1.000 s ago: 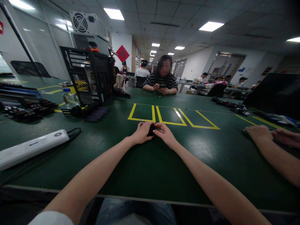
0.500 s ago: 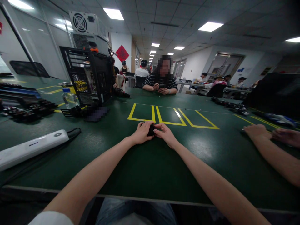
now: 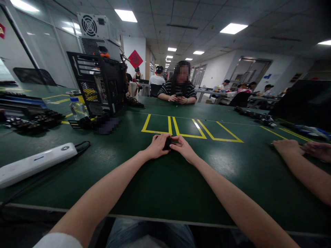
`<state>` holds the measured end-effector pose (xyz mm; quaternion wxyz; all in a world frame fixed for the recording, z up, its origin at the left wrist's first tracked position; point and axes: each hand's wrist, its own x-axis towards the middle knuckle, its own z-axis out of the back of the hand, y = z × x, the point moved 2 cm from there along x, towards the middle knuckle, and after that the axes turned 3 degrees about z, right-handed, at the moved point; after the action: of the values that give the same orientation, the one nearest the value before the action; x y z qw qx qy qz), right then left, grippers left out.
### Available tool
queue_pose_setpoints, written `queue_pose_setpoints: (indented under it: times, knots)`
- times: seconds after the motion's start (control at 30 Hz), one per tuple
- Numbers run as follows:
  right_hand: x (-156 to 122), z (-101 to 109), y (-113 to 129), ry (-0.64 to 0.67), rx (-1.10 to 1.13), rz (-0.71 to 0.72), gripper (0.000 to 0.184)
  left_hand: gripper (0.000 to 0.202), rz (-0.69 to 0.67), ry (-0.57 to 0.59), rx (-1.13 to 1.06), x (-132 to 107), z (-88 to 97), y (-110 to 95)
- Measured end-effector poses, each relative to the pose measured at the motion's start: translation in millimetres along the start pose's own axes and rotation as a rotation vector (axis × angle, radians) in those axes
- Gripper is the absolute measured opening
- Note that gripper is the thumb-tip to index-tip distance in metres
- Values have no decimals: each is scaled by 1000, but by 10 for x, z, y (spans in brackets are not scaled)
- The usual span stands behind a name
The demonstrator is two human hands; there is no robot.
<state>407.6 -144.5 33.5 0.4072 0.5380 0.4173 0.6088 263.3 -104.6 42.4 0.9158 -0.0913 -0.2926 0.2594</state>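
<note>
A small black block-like object (image 3: 168, 143) is between my two hands, low over the green tabletop (image 3: 170, 186); its exact kind does not show. My left hand (image 3: 158, 146) is closed around its left side and top, covering much of it. From the right, my right hand (image 3: 181, 147) pinches at its edge with thumb and forefinger. Just beyond my fingers lie yellow tape outlines (image 3: 187, 136) on the table.
At left are a white power strip (image 3: 38, 162) with a black cable, a plastic bottle (image 3: 77, 108) and an open black computer case (image 3: 100, 82). A co-worker's hands (image 3: 289, 148) rest at right. Across the table, a person in a striped shirt (image 3: 169, 90) holds a phone.
Both my hands stay in nearly the same place on the black object. The view has shifted very slightly. The person opposite has moved a hand at the phone.
</note>
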Motion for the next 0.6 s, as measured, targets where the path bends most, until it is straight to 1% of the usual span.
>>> queue_pose_setpoints:
  times: [0.1,0.27,0.43,0.53,0.6]
  knots:
    - [-7,-4,8,-3,7,9,33,54,11,5,-2,1,5,-1]
    - [-25,-17,38,24,40,-16,35,54,13,18,-7,4,8,-2]
    - [-16,-22,19,-64,28,-55,22,56,16,1,9,13,-3,-1]
    - [6,-25,-4,-80,27,-42,23,56,7,2,15,16,-12,0]
    - [19,-18,-23,-81,32,-53,26,57,3,3,16,15,-16,2]
